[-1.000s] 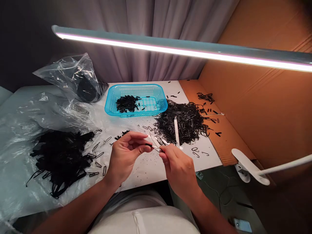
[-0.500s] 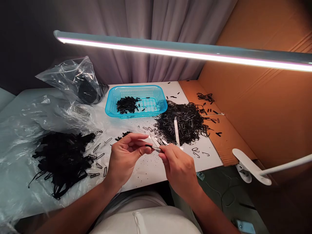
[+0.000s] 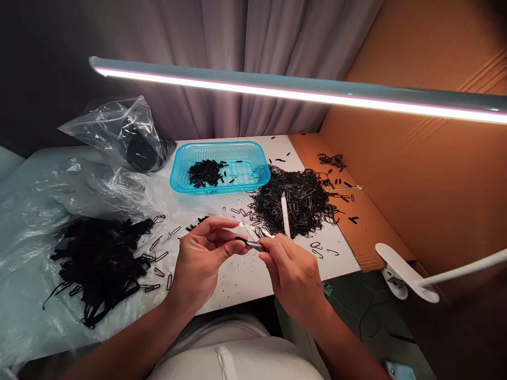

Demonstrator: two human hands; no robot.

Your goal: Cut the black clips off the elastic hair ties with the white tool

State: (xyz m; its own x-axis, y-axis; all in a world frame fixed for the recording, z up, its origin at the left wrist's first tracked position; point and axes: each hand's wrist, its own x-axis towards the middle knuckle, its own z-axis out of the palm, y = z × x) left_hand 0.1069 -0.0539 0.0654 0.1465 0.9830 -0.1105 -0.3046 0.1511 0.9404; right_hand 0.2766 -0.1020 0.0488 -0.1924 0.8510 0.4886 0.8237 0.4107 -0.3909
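Note:
My left hand (image 3: 200, 258) pinches a small black strip (image 3: 240, 239) between thumb and fingers, its forefinger stretched out above. My right hand (image 3: 295, 269) is closed round a slim silver metal tool (image 3: 255, 245), whose tip meets the strip. The tool's exact kind and most of its grip are hidden by the fingers. Just beyond my right hand, a pale, pointed flat strip (image 3: 285, 214) stands out against a large heap of thin black loops (image 3: 304, 198). Several loose loops (image 3: 317, 247) lie on the white tabletop (image 3: 241, 279).
A blue plastic basket (image 3: 176, 179) holds small black pieces (image 3: 206, 173). Left are a pile of black strips (image 3: 99, 264) on clear plastic sheeting (image 3: 24, 227) and a clear bag (image 3: 138, 126). A lamp bar (image 3: 277, 92) crosses above; cardboard (image 3: 415, 174) walls the right.
The whole view has shifted slightly. Both hands keep nearly the same pose, and more of the silver tool and black strip shows between them.

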